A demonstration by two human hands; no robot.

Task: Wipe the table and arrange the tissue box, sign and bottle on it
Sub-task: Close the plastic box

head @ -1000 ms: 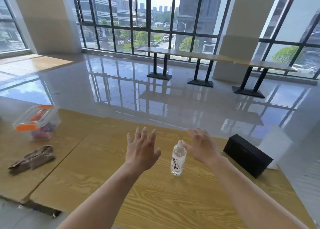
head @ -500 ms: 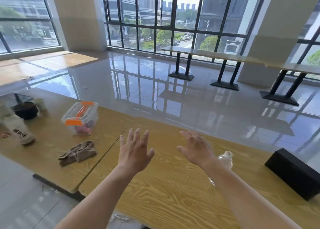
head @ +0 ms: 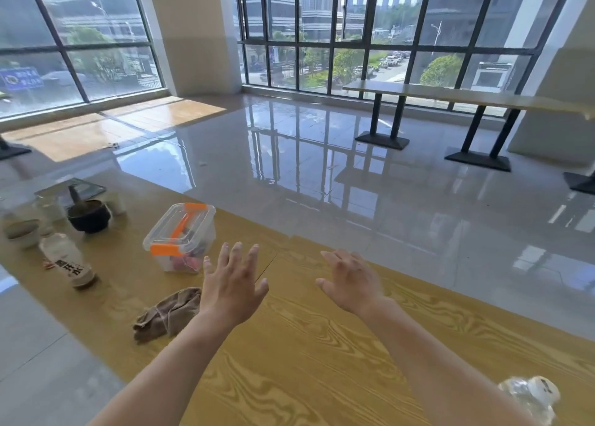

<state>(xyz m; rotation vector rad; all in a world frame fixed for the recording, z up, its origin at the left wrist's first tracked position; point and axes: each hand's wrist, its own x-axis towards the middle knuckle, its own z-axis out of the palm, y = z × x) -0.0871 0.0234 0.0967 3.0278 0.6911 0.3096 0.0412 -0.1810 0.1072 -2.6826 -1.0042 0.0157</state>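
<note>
A crumpled brown cloth [head: 169, 313] lies on the wooden table [head: 306, 361], just left of my left wrist. My left hand [head: 231, 284] hovers above the table with its fingers spread, holding nothing. My right hand [head: 351, 280] is also raised with straight fingers, empty, to the right of the left one. The clear water bottle [head: 531, 396] stands at the lower right corner, partly cut off by the frame edge and behind my right forearm. The black tissue box and the sign are out of view.
A clear plastic box with an orange handle [head: 178, 237] stands beyond the cloth. Further left are a second labelled bottle [head: 69, 261], a dark bowl [head: 89, 219], a pale bowl [head: 22, 235] and a cup. Long tables [head: 450, 94] stand by the windows across the glossy floor.
The view has swung left. The bottle slid to the lower right corner, the black box left the frame, and the cloth, plastic box and bowls came closer to centre. Both hands stay spread.
</note>
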